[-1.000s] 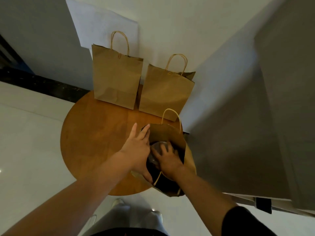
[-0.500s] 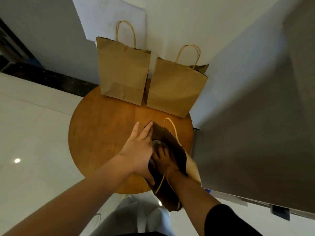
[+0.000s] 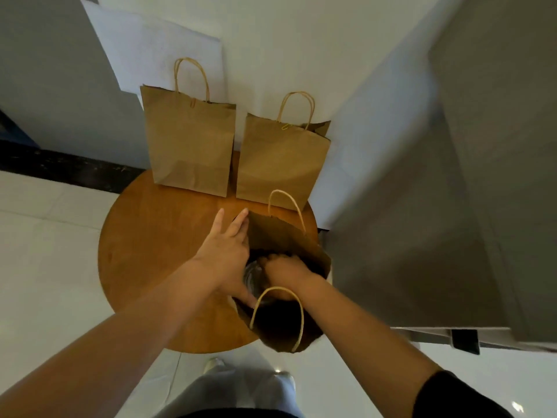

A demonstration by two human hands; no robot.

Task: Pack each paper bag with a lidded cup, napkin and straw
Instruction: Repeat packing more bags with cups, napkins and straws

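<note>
One clear lidded cup (image 3: 252,277) sits down inside the open paper bag (image 3: 289,245) nearest me, at about 5 o'clock on the round wooden table (image 3: 156,236); only a pale curve of its lid shows between my two hands. My right hand (image 3: 283,267) is plunged into the bag's mouth with the fingers curled over the cup's top; they seem to grip the lid, though the shadow inside hides the contact. My left hand (image 3: 227,251) lies flat, fingers straight, against the bag's 9 o'clock wall, thumb hooked near the rim, holding the mouth apart rather than clasping anything. I can see no napkin or straw in the bag; its depths are too dark to tell.

I judge the risks so: the bag overhangs the table's near edge, so if I press down off-centre it may tip toward me and slide off. If my left hand eases, the wall could fold in and snag my right wrist as it comes out, dragging the cup over. The near handle (image 3: 277,315) loops over my right forearm and could catch too.

Two other paper bags (image 3: 190,149) (image 3: 280,164) stand upright at 12 o'clock, side by side against the white wall (image 3: 301,40).
</note>
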